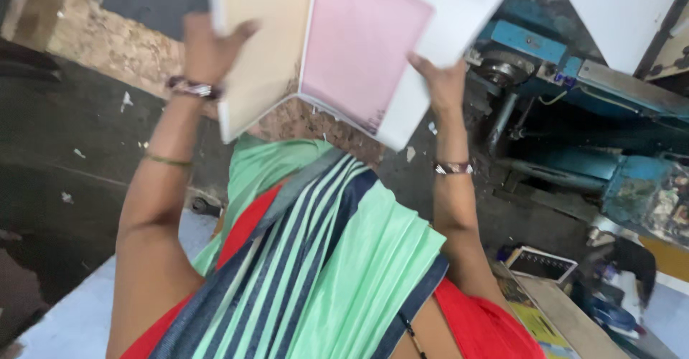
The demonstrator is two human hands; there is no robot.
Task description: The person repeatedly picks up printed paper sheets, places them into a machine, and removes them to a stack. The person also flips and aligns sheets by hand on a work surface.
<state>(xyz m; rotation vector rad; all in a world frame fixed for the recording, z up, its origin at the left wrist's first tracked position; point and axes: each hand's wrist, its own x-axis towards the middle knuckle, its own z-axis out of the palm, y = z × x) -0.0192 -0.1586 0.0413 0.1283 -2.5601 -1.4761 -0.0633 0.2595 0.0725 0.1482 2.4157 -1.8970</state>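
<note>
Both my arms reach forward and hold up an open bundle of large paper sheets (359, 43) with cream, pink and white pages. My left hand (208, 50) grips the cream side at its left edge, fingers wrapped over the sheet. My right hand (441, 82) holds the white sheets at the lower right edge. The bundle is tilted, and its top runs out of view. Each wrist carries a bangle. My green, striped garment (323, 258) fills the lower middle.
A blue metal machine (574, 93) with a pipe and wires stands at the right. Below it lie a small flat device with rows of keys (540, 264) and yellow printed paper (545, 327). Dark floor (64, 158) with paper scraps spreads at the left.
</note>
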